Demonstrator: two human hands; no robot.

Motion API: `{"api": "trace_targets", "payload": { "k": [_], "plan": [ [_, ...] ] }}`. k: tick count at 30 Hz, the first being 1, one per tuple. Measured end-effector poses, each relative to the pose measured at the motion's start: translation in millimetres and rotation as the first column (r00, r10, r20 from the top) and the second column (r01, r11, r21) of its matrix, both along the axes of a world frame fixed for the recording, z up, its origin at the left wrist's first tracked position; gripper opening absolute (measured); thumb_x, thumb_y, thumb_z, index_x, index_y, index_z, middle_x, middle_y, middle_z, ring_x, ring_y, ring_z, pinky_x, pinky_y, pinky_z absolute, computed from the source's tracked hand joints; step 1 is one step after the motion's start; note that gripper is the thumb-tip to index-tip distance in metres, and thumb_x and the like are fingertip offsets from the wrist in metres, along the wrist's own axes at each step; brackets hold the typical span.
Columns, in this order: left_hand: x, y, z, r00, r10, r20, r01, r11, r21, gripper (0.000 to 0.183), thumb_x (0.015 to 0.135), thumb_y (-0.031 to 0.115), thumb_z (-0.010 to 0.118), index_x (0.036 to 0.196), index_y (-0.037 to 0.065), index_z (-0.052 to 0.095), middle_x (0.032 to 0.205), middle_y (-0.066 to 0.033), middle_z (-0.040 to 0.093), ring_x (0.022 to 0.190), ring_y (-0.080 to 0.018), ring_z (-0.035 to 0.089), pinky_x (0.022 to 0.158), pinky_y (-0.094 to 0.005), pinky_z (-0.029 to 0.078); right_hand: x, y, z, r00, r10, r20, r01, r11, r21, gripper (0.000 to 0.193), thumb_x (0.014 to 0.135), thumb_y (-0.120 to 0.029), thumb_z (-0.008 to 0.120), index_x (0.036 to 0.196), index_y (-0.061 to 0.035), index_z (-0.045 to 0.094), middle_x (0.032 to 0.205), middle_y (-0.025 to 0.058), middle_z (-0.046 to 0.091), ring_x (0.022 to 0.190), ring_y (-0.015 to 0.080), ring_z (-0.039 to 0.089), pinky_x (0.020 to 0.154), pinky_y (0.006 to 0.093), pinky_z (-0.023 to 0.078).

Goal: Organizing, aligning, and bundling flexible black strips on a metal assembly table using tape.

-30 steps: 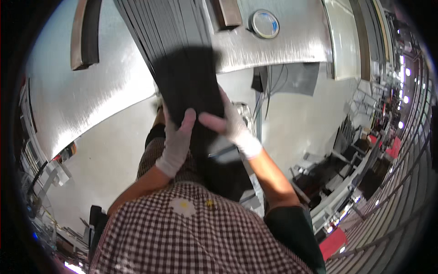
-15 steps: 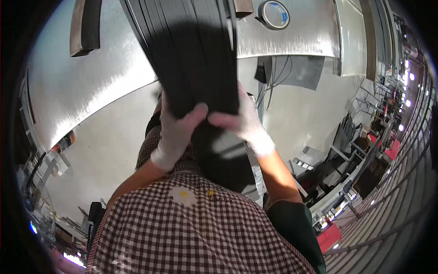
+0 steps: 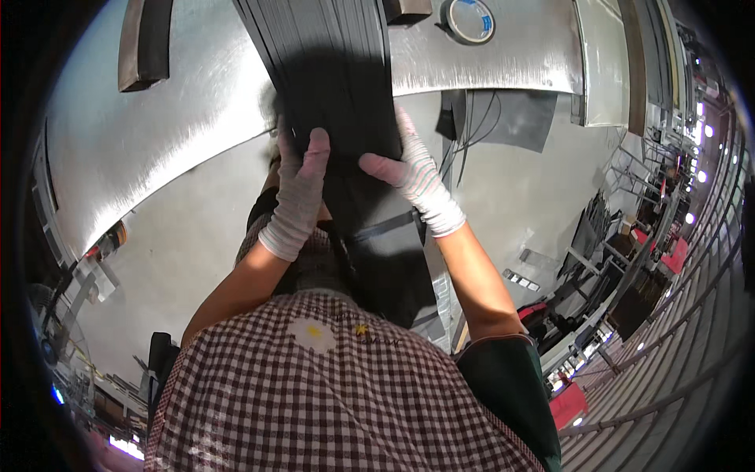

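A thick bundle of long, thin black strips (image 3: pixel 334 86) stretches away from me, its near end over the table's front edge and its far end cut off by the top of the view. My left hand (image 3: pixel 299 185), in a striped white glove with pinkish fingertips, grips the bundle's left side near that end. On the opposite side, my right hand (image 3: pixel 413 177), gloved alike, clasps the strips with its thumb over the near end. The fingers under the bundle are hidden. Below the hands lies a dark, flat surface (image 3: pixel 389 271), partly in shadow.
The shiny metal table (image 3: pixel 197 102) carries a brown-black block (image 3: pixel 145 47) at left, another dark block (image 3: pixel 407 11) beside the bundle, and a tape roll (image 3: pixel 469 20) at right. Black sheets and thin cords (image 3: pixel 476 126) hang or lie past the table edge. Racks (image 3: pixel 621 267) stand at right.
Both hands and the bundle's near end have moved forward, away from my body. The bundle has narrowed or straightened slightly in view. Both hands still hold it.
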State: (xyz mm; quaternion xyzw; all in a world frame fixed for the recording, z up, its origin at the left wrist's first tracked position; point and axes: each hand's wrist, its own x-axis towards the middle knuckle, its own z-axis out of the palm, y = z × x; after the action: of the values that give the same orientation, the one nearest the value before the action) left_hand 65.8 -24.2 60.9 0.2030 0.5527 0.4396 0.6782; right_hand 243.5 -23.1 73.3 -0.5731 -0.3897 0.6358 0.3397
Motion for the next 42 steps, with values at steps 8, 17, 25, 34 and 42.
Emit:
{"api": "trace_targets", "payload": {
  "k": [8, 17, 25, 34, 42],
  "plan": [
    [0, -68, 26, 0.986, -0.148, -0.077, 0.158, 0.979, 0.13, 0.089, 0.088, 0.013, 0.068, 0.155, 0.005, 0.01, 0.147, -0.0147, 0.035, 0.131, -0.0261, 0.04, 0.11, -0.039, 0.035, -5, -28, 40, 0.962, 0.127, 0.242, -0.171, 0.971, 0.17, 0.07, 0.093, -0.019, 0.054, 0.15, 0.0071, 0.023, 0.149, 0.0263, 0.037, 0.141, 0.0345, 0.033, 0.116, 0.0402, 0.023],
    [-4, -48, -21, 0.924, -0.211, -0.32, 0.277, 0.945, 0.176, 0.073, 0.087, 0.007, 0.065, 0.149, 0.003, 0.025, 0.134, -0.0128, 0.047, 0.117, -0.0228, 0.051, 0.098, -0.0332, 0.047, 3, -30, -25, 0.936, 0.112, 0.334, -0.193, 0.956, 0.22, 0.057, 0.098, -0.015, 0.053, 0.148, 0.0032, 0.032, 0.137, 0.0253, 0.051, 0.128, 0.0346, 0.049, 0.108, 0.039, 0.038],
    [-1, -23, 31, 0.998, 0.035, 0.053, -0.041, 0.993, 0.113, 0.075, 0.086, 0.008, 0.07, 0.148, 0.004, 0.029, 0.133, -0.0094, 0.049, 0.117, -0.0208, 0.052, 0.099, -0.0322, 0.046, -8, -18, 43, 0.979, 0.086, 0.186, -0.126, 0.968, 0.217, 0.062, 0.099, -0.019, 0.049, 0.151, 0.0048, 0.024, 0.146, 0.0261, 0.04, 0.138, 0.0328, 0.039, 0.115, 0.0362, 0.026],
    [7, 24, 44, 0.998, -0.013, -0.056, 0.017, 0.998, 0.067, 0.071, 0.087, 0.01, 0.072, 0.145, 0.003, 0.032, 0.127, -0.0087, 0.054, 0.111, -0.0193, 0.055, 0.093, -0.0323, 0.049, -13, 10, 31, 1.0, -0.026, -0.012, 0.027, 0.997, 0.068, 0.069, 0.096, -0.025, 0.058, 0.15, 0.0032, 0.027, 0.137, 0.024, 0.049, 0.132, 0.0305, 0.045, 0.11, 0.037, 0.034],
    [8, 7, 7, 0.999, -0.025, -0.029, 0.026, 0.999, 0.035, 0.07, 0.089, 0.013, 0.071, 0.147, 0.008, 0.032, 0.135, -0.0099, 0.048, 0.116, -0.0202, 0.052, 0.097, -0.0323, 0.047, -5, 6, 21, 0.976, 0.122, 0.178, -0.129, 0.991, 0.03, 0.078, 0.09, -0.026, 0.069, 0.15, 0.0024, 0.028, 0.138, 0.0243, 0.049, 0.129, 0.0293, 0.046, 0.11, 0.0388, 0.035]
  ]
}}
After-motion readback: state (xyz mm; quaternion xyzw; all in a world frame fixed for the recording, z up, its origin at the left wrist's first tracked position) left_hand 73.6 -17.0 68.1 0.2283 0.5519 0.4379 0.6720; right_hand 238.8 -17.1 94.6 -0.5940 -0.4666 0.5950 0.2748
